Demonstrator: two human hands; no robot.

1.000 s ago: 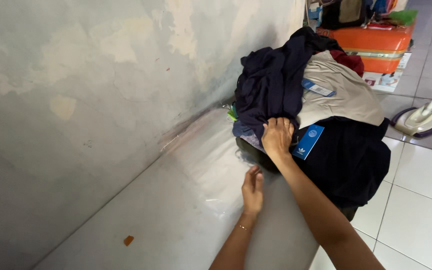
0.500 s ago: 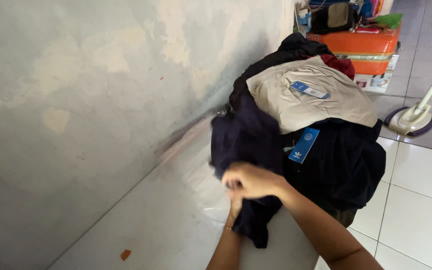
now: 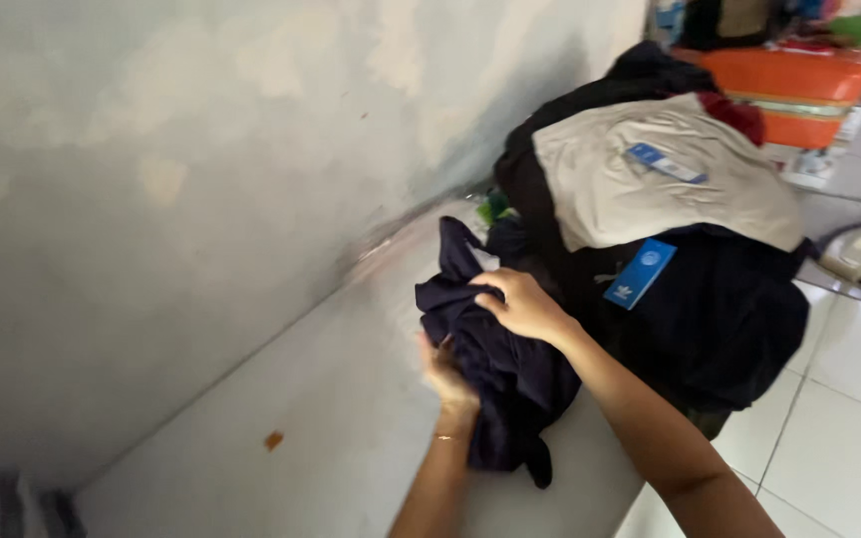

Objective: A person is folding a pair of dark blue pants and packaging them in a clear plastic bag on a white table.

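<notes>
While bunched, navy garment (image 3: 495, 364) between left hand (image 3: 447, 381), right hand (image 3: 522, 304)

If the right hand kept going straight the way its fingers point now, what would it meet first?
The right hand grips the crumpled dark navy garment, fingers pointing left toward the wall. Past that cloth it would probably meet the bare pale grey ledge, then the mottled grey wall; depth is unclear.

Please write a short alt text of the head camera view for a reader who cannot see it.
Both hands, left hand and right hand, hold a dark navy garment over a white surface beside a grey wall. Behind lies a pile of clothes.
</notes>
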